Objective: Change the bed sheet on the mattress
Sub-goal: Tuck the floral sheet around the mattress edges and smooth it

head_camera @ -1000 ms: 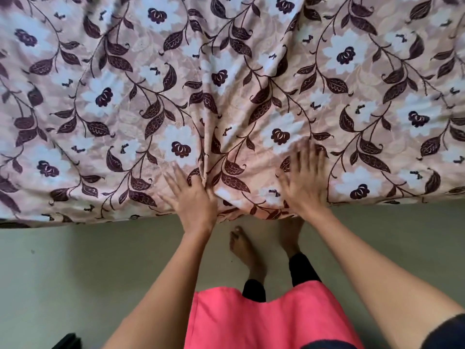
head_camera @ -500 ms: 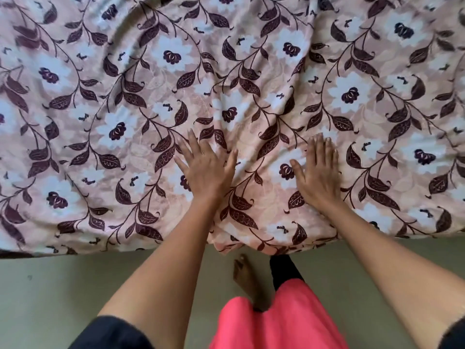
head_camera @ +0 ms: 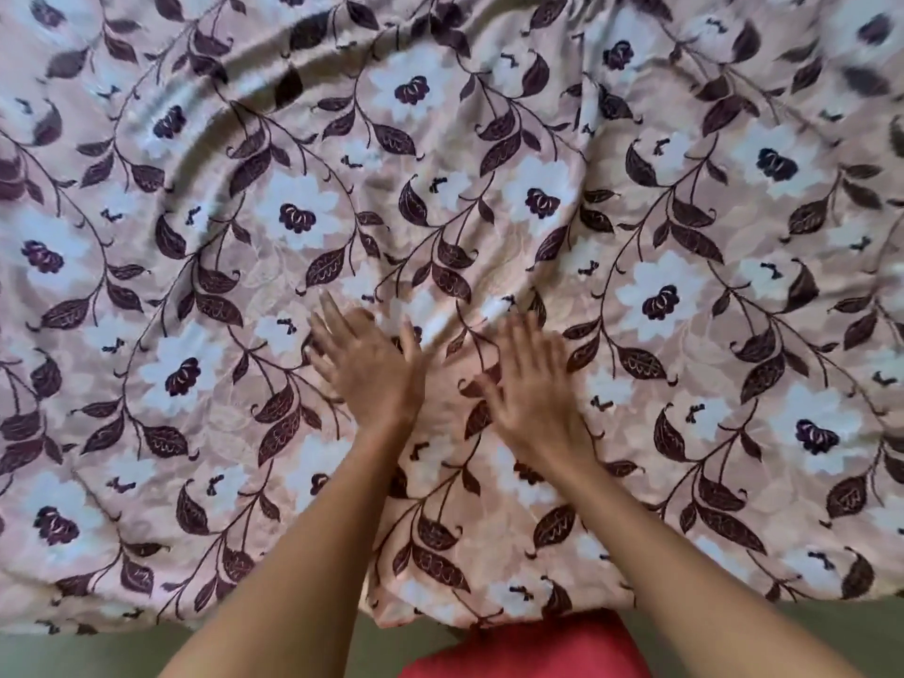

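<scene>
Fingers [head_camera: 331, 311] spread straight, left hand [head_camera: 372, 371], right hand [head_camera: 533, 391] flat on wrinkled bed sheet [head_camera: 685, 296], red garment [head_camera: 528, 650] below

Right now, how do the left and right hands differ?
The left hand spreads its fingers, pointing up-left; the right hand holds its fingers closer together. The right hand is more blurred than the left hand. Both lie flat, palms down, on the sheet.
</scene>
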Action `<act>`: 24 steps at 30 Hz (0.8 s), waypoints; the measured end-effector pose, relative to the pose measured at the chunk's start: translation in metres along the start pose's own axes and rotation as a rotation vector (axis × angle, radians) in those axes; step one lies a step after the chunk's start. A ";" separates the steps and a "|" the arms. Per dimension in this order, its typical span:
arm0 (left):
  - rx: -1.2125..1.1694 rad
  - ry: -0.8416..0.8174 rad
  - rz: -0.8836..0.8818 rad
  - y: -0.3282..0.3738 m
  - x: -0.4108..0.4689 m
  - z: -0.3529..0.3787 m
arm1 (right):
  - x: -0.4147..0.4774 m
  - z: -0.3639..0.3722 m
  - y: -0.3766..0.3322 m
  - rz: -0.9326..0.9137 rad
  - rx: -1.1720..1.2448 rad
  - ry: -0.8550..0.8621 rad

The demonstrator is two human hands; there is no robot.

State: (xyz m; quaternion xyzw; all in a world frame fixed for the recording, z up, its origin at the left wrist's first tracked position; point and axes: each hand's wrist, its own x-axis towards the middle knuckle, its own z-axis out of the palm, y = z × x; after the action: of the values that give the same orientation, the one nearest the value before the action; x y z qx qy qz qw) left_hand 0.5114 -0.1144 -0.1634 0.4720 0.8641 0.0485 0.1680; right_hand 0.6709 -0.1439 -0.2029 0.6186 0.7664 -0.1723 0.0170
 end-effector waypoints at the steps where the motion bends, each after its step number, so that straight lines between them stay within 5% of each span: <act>1: 0.029 -0.009 0.049 0.015 0.021 0.000 | 0.012 -0.009 0.028 0.085 -0.008 0.022; 5: 0.143 -0.078 0.156 0.066 0.087 0.004 | 0.064 -0.044 0.101 0.311 -0.052 0.002; 9: 0.150 -0.098 0.148 0.088 0.114 0.008 | 0.107 -0.045 0.077 0.310 -0.073 0.019; 13: 0.261 -0.046 0.299 0.085 0.118 0.010 | 0.121 -0.029 0.022 0.174 -0.012 0.036; 18: 0.174 -0.017 0.077 0.083 0.125 0.004 | 0.128 -0.031 0.014 -0.182 0.005 0.075; 24: 0.165 -0.006 0.268 0.121 0.167 0.002 | 0.155 -0.059 0.105 0.279 0.000 0.086</act>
State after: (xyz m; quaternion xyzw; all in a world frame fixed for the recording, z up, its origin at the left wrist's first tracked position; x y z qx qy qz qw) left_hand 0.5259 0.0907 -0.1767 0.5954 0.7939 -0.0021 0.1236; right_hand 0.7456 0.0373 -0.2098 0.7260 0.6729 -0.1416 0.0080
